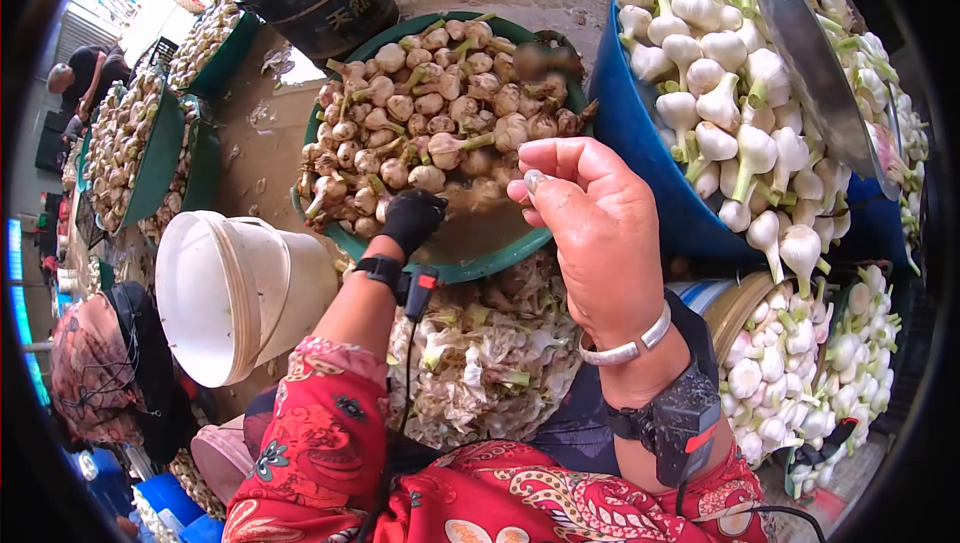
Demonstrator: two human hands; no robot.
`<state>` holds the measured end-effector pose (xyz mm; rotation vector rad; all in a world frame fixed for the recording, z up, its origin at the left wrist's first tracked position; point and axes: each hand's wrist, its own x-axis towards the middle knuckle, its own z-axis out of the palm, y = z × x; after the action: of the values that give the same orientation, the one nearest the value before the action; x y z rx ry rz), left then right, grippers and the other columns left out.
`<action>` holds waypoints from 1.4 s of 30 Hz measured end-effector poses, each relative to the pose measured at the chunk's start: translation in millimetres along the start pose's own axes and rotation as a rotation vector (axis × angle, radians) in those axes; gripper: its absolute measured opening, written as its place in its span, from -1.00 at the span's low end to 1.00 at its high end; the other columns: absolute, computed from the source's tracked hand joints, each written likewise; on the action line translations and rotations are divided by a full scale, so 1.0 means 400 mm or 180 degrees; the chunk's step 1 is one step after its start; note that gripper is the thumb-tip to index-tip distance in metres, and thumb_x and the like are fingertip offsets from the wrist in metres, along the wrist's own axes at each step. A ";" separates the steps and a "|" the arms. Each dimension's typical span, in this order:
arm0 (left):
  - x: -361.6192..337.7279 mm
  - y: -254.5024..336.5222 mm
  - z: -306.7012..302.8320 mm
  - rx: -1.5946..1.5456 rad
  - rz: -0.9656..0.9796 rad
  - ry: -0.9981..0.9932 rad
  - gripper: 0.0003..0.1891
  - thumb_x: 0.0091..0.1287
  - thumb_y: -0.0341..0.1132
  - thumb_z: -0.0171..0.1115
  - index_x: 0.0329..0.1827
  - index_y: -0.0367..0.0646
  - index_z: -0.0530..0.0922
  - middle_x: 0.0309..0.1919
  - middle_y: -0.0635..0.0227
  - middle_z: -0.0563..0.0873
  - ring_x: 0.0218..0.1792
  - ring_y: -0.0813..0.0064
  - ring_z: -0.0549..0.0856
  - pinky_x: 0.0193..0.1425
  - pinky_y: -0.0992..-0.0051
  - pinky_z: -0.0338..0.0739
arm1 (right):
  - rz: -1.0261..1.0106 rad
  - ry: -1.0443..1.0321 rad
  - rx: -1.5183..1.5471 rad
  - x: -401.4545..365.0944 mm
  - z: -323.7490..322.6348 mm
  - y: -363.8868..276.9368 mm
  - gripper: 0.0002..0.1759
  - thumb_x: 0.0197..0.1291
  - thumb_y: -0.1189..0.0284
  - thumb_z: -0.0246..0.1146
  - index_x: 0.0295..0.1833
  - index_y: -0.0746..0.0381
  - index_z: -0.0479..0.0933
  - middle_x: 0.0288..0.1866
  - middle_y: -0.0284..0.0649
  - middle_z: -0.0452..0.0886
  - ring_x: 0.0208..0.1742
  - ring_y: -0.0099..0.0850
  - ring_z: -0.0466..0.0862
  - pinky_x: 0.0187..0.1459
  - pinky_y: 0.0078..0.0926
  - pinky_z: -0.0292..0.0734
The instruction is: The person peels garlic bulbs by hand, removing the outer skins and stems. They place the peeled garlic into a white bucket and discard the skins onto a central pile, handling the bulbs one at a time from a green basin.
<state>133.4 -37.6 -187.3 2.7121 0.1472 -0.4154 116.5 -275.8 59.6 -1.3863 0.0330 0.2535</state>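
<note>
A green basin (478, 271) holds brown, unpeeled garlic bulbs (400, 108), with murky water showing at its near side. My left hand (412, 221), in a black glove, is over the near edge of the bulbs. Its fingers are bunched together, and what they grip, if anything, is hidden. My bare right hand (600, 228) is raised above the basin's right side. Its fingers are curled, with gaps between thumb and fingertips, and I see nothing held. The thumb tip has a shiny grey patch. A heap of garlic skins (490, 368) lies below, between my arms.
A blue tub (625, 143) of white garlic stands at right, a metal pan (815, 53) leaning over it. More white bulbs (770, 373) are below it. A white bucket (290, 283) lies tipped at left. Beyond are a black bucket (325, 3), garlic-filled tubs (150, 168) and other people (110, 363).
</note>
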 end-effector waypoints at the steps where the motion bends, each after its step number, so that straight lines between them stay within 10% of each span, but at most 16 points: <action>1: -0.032 -0.021 -0.035 -0.0725 -0.0047 -0.0036 -0.76 0.20 -0.10 0.21 -0.35 -0.04 0.73 -0.38 0.16 0.73 -0.29 0.14 0.71 -0.13 0.23 0.57 | 0.0000 -0.0027 -0.0065 0.001 -0.001 0.007 -0.75 0.19 0.57 0.15 -0.02 0.36 0.53 -0.17 -0.28 0.60 -0.18 -0.56 0.60 -0.17 -0.61 0.48; 6: -0.228 0.083 -0.313 -0.2081 -0.0217 0.0266 -0.69 0.14 -0.52 0.22 -0.03 -0.22 0.66 -0.34 0.30 0.74 -0.43 0.60 0.63 -0.29 0.53 0.55 | 0.0037 -0.0205 -0.0054 -0.014 0.048 0.077 -0.79 0.05 0.61 0.22 -0.14 0.34 0.57 -0.30 -0.34 0.59 -0.34 -0.68 0.50 -0.28 -0.67 0.47; 9: -0.355 0.123 -0.423 -0.2965 -0.0221 0.0104 -0.70 0.20 -0.50 0.20 0.02 -0.29 0.62 -0.36 0.32 0.70 -0.41 0.57 0.62 -0.26 0.55 0.55 | -0.0580 -0.0818 -0.1223 -0.029 0.087 0.138 -0.35 -0.20 0.51 0.26 0.18 0.19 0.49 0.10 -0.03 0.56 0.15 -0.11 0.55 0.20 -0.41 0.41; 16: -0.500 0.162 -0.424 -0.5139 0.0358 0.0166 -0.50 0.32 -0.25 0.22 0.26 -0.34 0.39 -0.13 0.28 0.65 -0.24 0.54 0.65 -0.11 0.50 0.59 | -0.0047 -0.1810 0.0009 -0.052 0.135 0.153 -0.41 0.05 0.57 0.22 0.28 0.20 0.38 0.06 -0.25 0.54 -0.04 -0.50 0.61 -0.01 -0.57 0.54; 18: -0.500 0.171 -0.418 -0.5059 0.0511 0.0247 -0.47 0.33 -0.25 0.21 0.29 -0.32 0.35 -0.11 0.31 0.65 -0.20 0.53 0.66 -0.06 0.47 0.59 | 0.1257 -0.2321 0.0766 -0.058 0.135 0.135 -0.46 0.21 0.36 0.21 0.30 0.20 0.32 -0.06 -0.27 0.55 -0.23 -0.53 0.63 -0.20 -0.56 0.61; 22: -0.497 0.161 -0.416 -0.5213 0.0217 0.0051 -0.67 0.35 -0.27 0.19 0.08 -0.29 0.51 -0.20 0.36 0.64 -0.22 0.56 0.63 -0.11 0.50 0.56 | 0.1190 -0.2072 0.0322 -0.068 0.155 0.121 -0.37 0.26 0.16 0.22 0.34 0.24 0.25 -0.12 -0.27 0.54 -0.24 -0.53 0.62 -0.25 -0.56 0.60; 24: -0.506 0.166 -0.429 -0.3794 0.0541 0.0574 -0.70 0.39 -0.26 0.14 0.04 -0.30 0.53 -0.22 0.35 0.63 -0.27 0.58 0.63 -0.16 0.53 0.56 | 0.0877 -0.1920 0.0080 -0.068 0.161 0.156 -0.30 0.16 0.26 0.34 0.34 0.27 0.26 -0.01 -0.23 0.55 -0.06 -0.48 0.61 -0.08 -0.52 0.57; 26: -0.493 0.147 -0.407 -0.4005 0.0345 0.0520 -0.71 0.42 -0.25 0.11 0.01 -0.31 0.55 -0.25 0.36 0.62 -0.31 0.61 0.62 -0.20 0.55 0.57 | -0.1613 -0.1431 -0.0940 -0.071 0.171 0.188 -0.19 -0.08 0.35 0.50 0.31 0.26 0.31 0.07 -0.13 0.55 0.02 -0.39 0.60 -0.01 -0.48 0.55; 41: -0.508 0.196 -0.434 -0.4446 0.0281 0.0636 -0.94 0.30 -0.60 0.07 -0.25 -0.31 0.51 -0.34 0.23 0.59 -0.31 0.39 0.66 -0.29 0.44 0.59 | 0.0139 -0.1393 0.0934 -0.086 0.169 0.179 -0.27 0.02 0.60 0.41 0.33 0.27 0.28 0.06 -0.28 0.53 -0.02 -0.58 0.56 0.02 -0.63 0.52; 42: -0.499 0.177 -0.434 -0.3148 0.0982 0.0969 -0.87 0.35 -0.45 0.09 -0.17 -0.36 0.51 -0.30 0.23 0.62 -0.27 0.42 0.67 -0.21 0.45 0.60 | -0.0111 -0.1287 0.0617 -0.088 0.173 0.183 -0.26 -0.03 0.54 0.46 0.29 0.28 0.31 0.04 -0.26 0.54 -0.02 -0.57 0.56 0.04 -0.60 0.51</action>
<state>1.2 -43.0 52.7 1.7518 0.0023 0.1521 59.3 -202.2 7.7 -1.1220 -0.2945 0.4846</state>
